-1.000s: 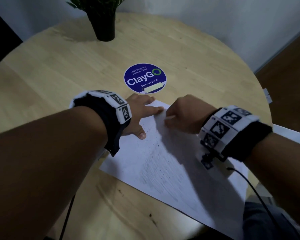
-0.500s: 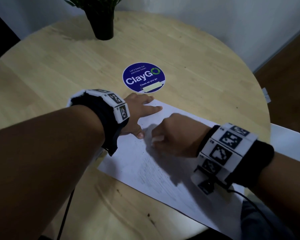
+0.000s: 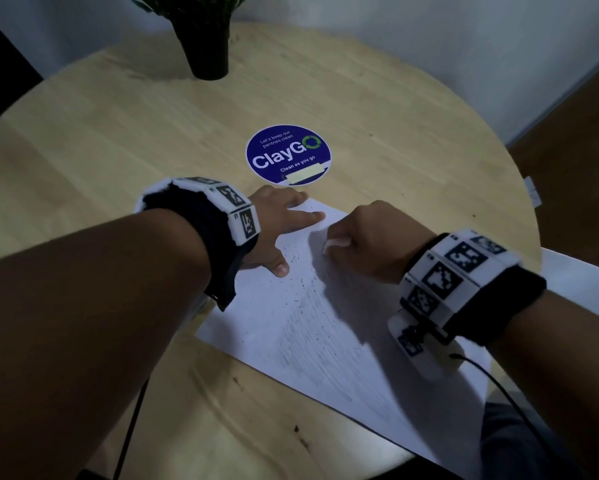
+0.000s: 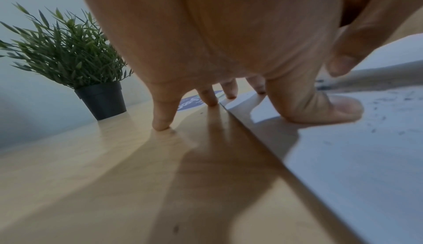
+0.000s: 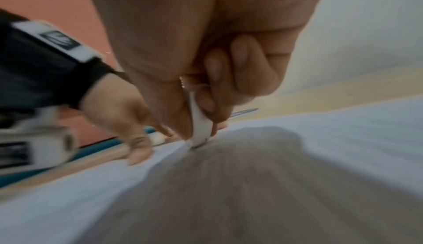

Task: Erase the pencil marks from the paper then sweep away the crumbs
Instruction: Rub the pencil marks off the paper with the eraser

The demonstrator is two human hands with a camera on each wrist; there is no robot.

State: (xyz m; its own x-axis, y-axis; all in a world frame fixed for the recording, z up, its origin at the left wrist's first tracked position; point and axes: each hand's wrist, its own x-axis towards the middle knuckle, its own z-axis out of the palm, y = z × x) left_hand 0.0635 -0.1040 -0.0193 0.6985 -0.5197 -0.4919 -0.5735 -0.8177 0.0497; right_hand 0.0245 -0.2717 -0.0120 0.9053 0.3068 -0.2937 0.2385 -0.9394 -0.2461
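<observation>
A white sheet of paper (image 3: 291, 323) lies slantwise on the round wooden table (image 3: 118, 133), with faint pencil marks and dark eraser crumbs (image 3: 303, 282) scattered over it. My left hand (image 3: 280, 230) lies spread with straight fingers on the paper's far left corner, thumb (image 4: 332, 110) pressed on the sheet, little finger on the wood. My right hand (image 3: 370, 237) pinches a white eraser (image 5: 200, 126) between thumb and fingers. The eraser's tip touches the paper near the sheet's far end, right beside the left hand's fingers.
A round blue ClayGO sticker (image 3: 288, 154) sits just beyond the paper. A potted plant in a black pot (image 3: 208, 46) stands at the table's far edge. A white chair seat (image 3: 575, 292) shows on the right beyond the table rim, and wrist cables hang down.
My right hand with the eraser slid back toward me half a second ago and has now moved out again to the sheet's far end. The left hand has stayed put.
</observation>
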